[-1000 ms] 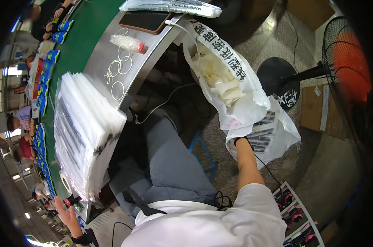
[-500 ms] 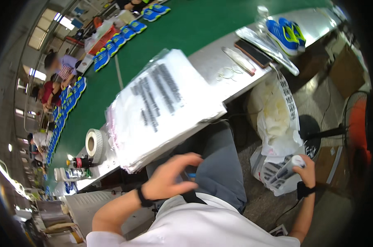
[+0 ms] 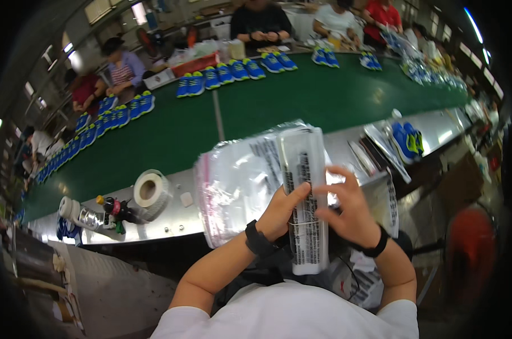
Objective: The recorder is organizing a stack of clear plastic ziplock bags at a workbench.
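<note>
A long folded bundle of clear printed plastic bags [image 3: 309, 248], with a thin band around its lower part, stands in front of my body. My left hand [image 3: 277, 214] grips its left side, the thumb pressed across the front. Beside its right edge is my right hand [image 3: 352, 212], fingers spread and curved; whether a fingertip touches the bundle is hard to tell. Behind the bundle, a flat stack of clear plastic bags [image 3: 233, 181] lies across the table's metal edge and the green belt. The bundle hides part of this stack.
A roll of white labels [image 3: 150, 191] and a dark bottle [image 3: 119, 209] stand on the metal edge [image 3: 182, 217] at left. A phone [image 3: 374, 156] and a pair of blue shoes [image 3: 405, 142] lie at right. Co-workers sit across the green belt [image 3: 267, 104], which carries rows of shoes.
The bundle has come up from the low right, where my right hand held it, to in front of me. My left hand has closed on it; my right hand has let go. The view has turned.
</note>
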A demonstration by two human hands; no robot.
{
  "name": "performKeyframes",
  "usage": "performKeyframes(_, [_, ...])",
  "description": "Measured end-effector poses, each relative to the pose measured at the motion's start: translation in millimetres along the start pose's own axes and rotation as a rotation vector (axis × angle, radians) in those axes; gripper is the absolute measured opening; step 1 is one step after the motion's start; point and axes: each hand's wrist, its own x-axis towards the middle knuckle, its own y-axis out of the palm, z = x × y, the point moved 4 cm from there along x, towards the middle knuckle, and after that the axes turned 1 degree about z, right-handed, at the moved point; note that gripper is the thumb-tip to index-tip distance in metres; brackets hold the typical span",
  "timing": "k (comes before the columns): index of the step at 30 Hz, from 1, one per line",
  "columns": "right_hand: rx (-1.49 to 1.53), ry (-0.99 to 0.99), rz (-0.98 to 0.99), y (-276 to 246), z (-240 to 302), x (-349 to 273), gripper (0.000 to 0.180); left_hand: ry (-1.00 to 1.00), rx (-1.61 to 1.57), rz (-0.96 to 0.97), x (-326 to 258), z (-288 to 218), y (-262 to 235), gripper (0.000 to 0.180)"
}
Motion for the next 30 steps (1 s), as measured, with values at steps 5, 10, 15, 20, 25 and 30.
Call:
performKeyframes(5, [-0.12, -0.177, 0.086, 35, 28, 31, 0.033, 0.081, -0.101, -0.135, -8, -34, -41, 0.045])
performKeyframes(10, [-0.058, -0.185, 0.183, 47, 24, 49, 0.024, 0.096, -0.134, -0.174, -3, -42, -53, 0.044])
performKeyframes(15, [0.14, -0.029, 0.266, 46, 1, 41, 0.018, -0.011, -0.481, -0.215, 15, -45, -60, 0.042])
performKeyframes(20, [0.342, 0.312, 0.852, 36, -35, 7, 0.017, 0.176, -0.436, -0.325, 1, -47, -131, 0.043])
performKeyframes(25, [0.039, 0.53, 0.308, -5, -179, -23, 0.016, 0.3, -0.521, -0.546, -25, -57, -160, 0.043])
performKeyframes(30, [-0.331, 0.592, 0.338, -15, -252, -18, 0.018, 0.214, -0.512, -0.5, -23, -52, -122, 0.048])
